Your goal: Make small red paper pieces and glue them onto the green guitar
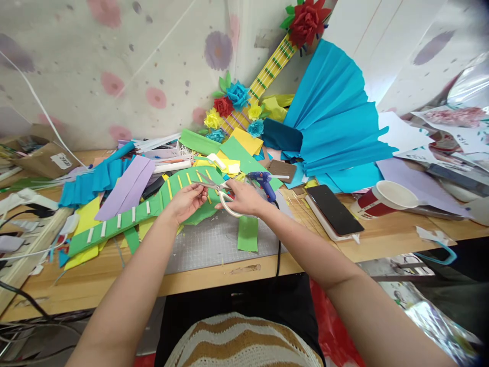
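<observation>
My right hand (pixel 244 198) grips the white-handled scissors (pixel 228 207), whose blades are apart and point left. At the blade tips, the fingers of my left hand (pixel 190 201) are pinched together; whatever is between them is too small to make out. Under and behind my hands lies a green guitar-shaped paper piece (pixel 198 217). Yellow strips cross its body and short white strips cross its neck. Just right of my right hand stands a blue glue gun (pixel 262 179). A small green paper rectangle (pixel 248 237) rests below my right hand on the grey cutting mat (pixel 210 251).
A yellow paper guitar with flowers (pixel 272 72) leans at the back. Beside it spreads pleated blue paper (pixel 332 102). Rightward are a phone (pixel 335 209) and a paper cup (pixel 367 205). Purple paper (pixel 128 186) and a cardboard box (pixel 48 158) lie left. The glue gun's cord crosses the table edge.
</observation>
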Available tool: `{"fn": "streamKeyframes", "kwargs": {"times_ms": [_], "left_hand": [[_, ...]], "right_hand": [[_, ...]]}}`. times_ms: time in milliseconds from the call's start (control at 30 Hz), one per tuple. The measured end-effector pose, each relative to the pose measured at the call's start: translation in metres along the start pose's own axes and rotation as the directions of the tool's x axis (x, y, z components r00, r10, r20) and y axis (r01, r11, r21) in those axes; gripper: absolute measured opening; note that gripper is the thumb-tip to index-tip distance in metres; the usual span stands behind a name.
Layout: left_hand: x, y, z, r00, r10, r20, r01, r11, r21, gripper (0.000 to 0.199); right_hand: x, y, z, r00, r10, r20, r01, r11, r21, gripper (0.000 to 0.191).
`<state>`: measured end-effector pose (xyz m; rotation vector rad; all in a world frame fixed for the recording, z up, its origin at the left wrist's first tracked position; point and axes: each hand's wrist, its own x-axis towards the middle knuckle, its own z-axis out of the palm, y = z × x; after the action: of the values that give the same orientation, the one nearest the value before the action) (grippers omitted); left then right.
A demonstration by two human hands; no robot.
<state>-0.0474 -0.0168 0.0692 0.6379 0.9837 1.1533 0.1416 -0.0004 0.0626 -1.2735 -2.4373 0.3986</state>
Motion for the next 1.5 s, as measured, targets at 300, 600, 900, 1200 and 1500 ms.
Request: {"fn": "streamKeyframes", "kwargs": {"times_ms": [300, 600, 900, 1200, 1500], "left_hand": [[0.002, -0.005, -0.005, 1.0, 0.008, -0.003, -0.007, 0.999, 0.034, 0.017], [0.002, -0.005, -0.007, 1.0, 0.007, -0.011, -0.006, 0.999, 0.053, 0.015], [0.0, -0.005, -0.005, 1.0, -0.017, 0.017, 0.016, 0.998, 0.061, 0.014], [0.002, -0.009, -0.001, 0.998, 0.003, 0.056, -0.012, 0.988, 0.157, 0.012], [0.002, -0.011, 0.003, 0.998, -0.004, 0.06, -0.006, 0.987, 0.159, 0.018]], "right_hand": [[-0.002, -0.001, 0.007, 0.997, 0.044, 0.07, -0.038, 0.996, -0.076, 0.049], [0.0, 0.001, 0.008, 0.996, 0.048, 0.073, -0.042, 0.995, -0.092, 0.051], [-0.001, 0.013, 0.008, 0.996, 0.068, 0.061, -0.067, 0.998, -0.013, 0.048], [-0.005, 0.013, 0.006, 0.996, -0.072, 0.057, 0.076, 0.995, -0.06, 0.05], [-0.006, 0.01, 0.005, 0.998, -0.024, 0.055, 0.03, 0.993, -0.118, 0.054]]}}
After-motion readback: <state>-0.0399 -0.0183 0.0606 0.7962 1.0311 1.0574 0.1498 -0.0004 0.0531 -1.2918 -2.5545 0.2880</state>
